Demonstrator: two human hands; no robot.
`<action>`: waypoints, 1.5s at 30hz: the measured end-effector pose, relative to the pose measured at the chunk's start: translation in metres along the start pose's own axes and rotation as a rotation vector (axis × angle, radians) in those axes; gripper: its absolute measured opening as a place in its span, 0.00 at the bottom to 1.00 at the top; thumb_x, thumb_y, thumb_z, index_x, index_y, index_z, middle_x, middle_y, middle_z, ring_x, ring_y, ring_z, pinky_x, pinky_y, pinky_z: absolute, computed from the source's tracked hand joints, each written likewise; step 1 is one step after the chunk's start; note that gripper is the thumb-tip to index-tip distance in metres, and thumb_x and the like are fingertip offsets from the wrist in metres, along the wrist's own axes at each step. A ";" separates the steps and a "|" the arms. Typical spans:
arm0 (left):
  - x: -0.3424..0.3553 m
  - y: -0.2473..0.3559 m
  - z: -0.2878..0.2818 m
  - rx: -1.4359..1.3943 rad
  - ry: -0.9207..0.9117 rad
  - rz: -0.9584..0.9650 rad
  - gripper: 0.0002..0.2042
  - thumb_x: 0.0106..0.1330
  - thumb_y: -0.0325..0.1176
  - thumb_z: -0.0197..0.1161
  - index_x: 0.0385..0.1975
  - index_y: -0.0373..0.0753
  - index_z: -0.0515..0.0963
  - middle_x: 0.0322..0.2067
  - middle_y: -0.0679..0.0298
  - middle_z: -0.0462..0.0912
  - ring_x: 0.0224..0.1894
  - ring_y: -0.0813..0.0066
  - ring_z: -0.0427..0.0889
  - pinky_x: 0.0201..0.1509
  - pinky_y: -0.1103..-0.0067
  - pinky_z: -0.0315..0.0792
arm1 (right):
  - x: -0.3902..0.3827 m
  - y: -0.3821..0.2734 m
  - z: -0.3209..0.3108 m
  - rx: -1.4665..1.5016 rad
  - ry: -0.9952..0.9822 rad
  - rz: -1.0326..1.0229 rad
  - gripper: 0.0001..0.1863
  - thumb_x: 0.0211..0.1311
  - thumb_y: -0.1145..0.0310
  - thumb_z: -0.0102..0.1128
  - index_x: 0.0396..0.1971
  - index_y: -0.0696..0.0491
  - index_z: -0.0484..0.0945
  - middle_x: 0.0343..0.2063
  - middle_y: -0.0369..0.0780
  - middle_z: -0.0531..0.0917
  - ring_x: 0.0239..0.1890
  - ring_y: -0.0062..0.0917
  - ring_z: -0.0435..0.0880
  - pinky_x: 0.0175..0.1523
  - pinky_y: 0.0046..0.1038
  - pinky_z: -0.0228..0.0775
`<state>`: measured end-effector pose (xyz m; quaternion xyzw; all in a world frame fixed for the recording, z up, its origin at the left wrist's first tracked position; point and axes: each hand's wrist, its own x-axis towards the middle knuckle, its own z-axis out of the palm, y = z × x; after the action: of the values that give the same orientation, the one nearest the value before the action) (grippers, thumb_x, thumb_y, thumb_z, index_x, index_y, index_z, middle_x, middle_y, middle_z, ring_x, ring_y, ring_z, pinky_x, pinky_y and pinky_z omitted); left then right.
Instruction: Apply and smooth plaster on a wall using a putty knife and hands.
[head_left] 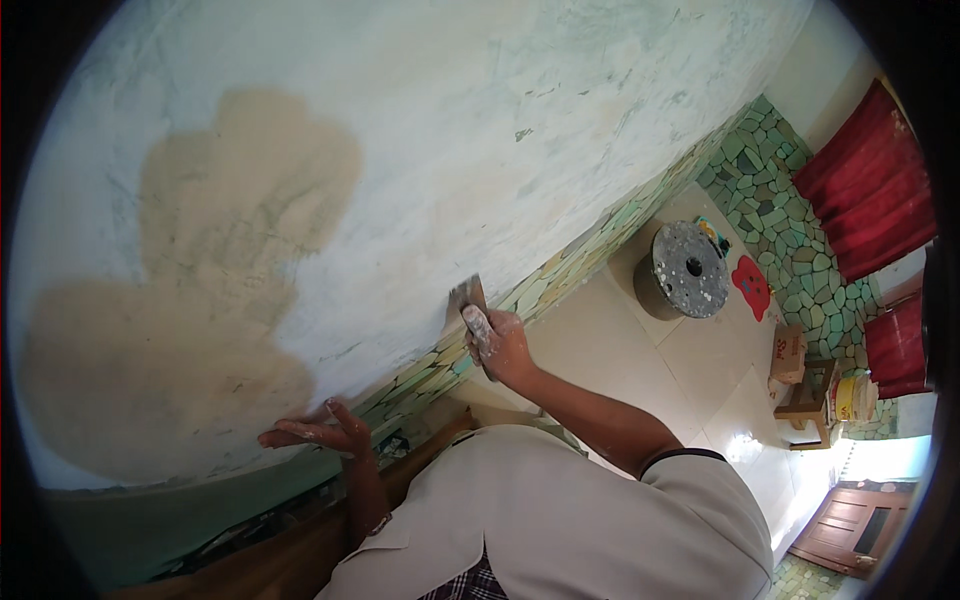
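A pale wall (420, 150) with white and grey smears fills the upper left. My right hand (503, 348) is wrapped round a putty knife (467, 293). Its flat metal blade is against the wall, near the lower edge of the white area; white residue coats the thumb. To the left, my left hand (325, 432) has its fingers stretched out, whitish at the tips, and holds nothing. It is beside a large beige damp-looking patch (160, 370) on the wall; whether it touches the surface I cannot tell.
Green stone cladding (440, 362) runs along the wall's base. On the tiled floor (600, 350) stands a large grey spattered drum (690, 270), near a red mat (750, 287). Farther right are a cardboard box (787, 354), a small wooden table (812, 400) and red curtains (865, 180). Brown wooden furniture (290, 540) lies below my left hand.
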<state>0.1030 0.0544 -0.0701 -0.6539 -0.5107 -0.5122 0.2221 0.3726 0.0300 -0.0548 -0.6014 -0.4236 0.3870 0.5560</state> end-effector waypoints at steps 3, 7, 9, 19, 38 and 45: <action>-0.003 -0.004 -0.005 -0.014 -0.014 -0.006 0.38 0.67 0.42 0.51 0.69 0.37 0.36 0.68 0.48 0.19 0.69 0.46 0.16 0.65 0.50 0.16 | 0.004 -0.041 0.000 0.085 -0.051 0.046 0.19 0.63 0.60 0.55 0.19 0.59 0.71 0.10 0.38 0.69 0.13 0.22 0.71 0.20 0.29 0.62; 0.000 0.002 -0.001 -0.036 -0.015 0.013 0.36 0.69 0.39 0.50 0.69 0.38 0.37 0.69 0.50 0.21 0.70 0.49 0.17 0.66 0.52 0.18 | -0.003 0.010 0.007 -0.071 0.053 -0.235 0.21 0.63 0.57 0.55 0.19 0.59 0.72 0.10 0.39 0.70 0.13 0.22 0.69 0.20 0.28 0.62; 0.000 0.000 -0.001 -0.044 -0.013 0.024 0.36 0.69 0.38 0.50 0.69 0.37 0.37 0.69 0.50 0.21 0.70 0.49 0.17 0.66 0.52 0.18 | -0.010 0.018 0.008 0.077 0.046 -0.021 0.24 0.64 0.54 0.54 0.17 0.60 0.71 0.10 0.40 0.70 0.13 0.22 0.68 0.20 0.29 0.61; -0.003 -0.006 -0.004 -0.023 -0.056 0.039 0.38 0.66 0.38 0.52 0.69 0.37 0.35 0.67 0.45 0.16 0.68 0.46 0.14 0.66 0.54 0.16 | -0.013 0.021 0.003 0.138 -0.025 0.181 0.25 0.65 0.53 0.52 0.20 0.61 0.72 0.10 0.41 0.67 0.13 0.20 0.67 0.22 0.28 0.62; -0.003 -0.003 0.005 0.024 -0.008 0.104 0.35 0.70 0.42 0.45 0.69 0.36 0.35 0.69 0.48 0.22 0.69 0.44 0.17 0.64 0.47 0.17 | -0.013 0.019 0.017 -0.019 -0.051 0.017 0.23 0.66 0.55 0.52 0.21 0.60 0.75 0.11 0.42 0.71 0.14 0.27 0.68 0.24 0.31 0.63; -0.004 -0.007 0.000 0.048 -0.015 0.118 0.35 0.70 0.42 0.45 0.69 0.36 0.35 0.69 0.48 0.22 0.69 0.45 0.17 0.65 0.48 0.17 | -0.006 -0.028 0.020 -0.003 -0.074 -0.108 0.18 0.65 0.59 0.54 0.24 0.60 0.77 0.13 0.44 0.73 0.15 0.26 0.71 0.24 0.30 0.64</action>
<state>0.0965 0.0553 -0.0756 -0.6813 -0.4848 -0.4809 0.2636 0.3501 0.0317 -0.0287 -0.5638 -0.4761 0.3780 0.5591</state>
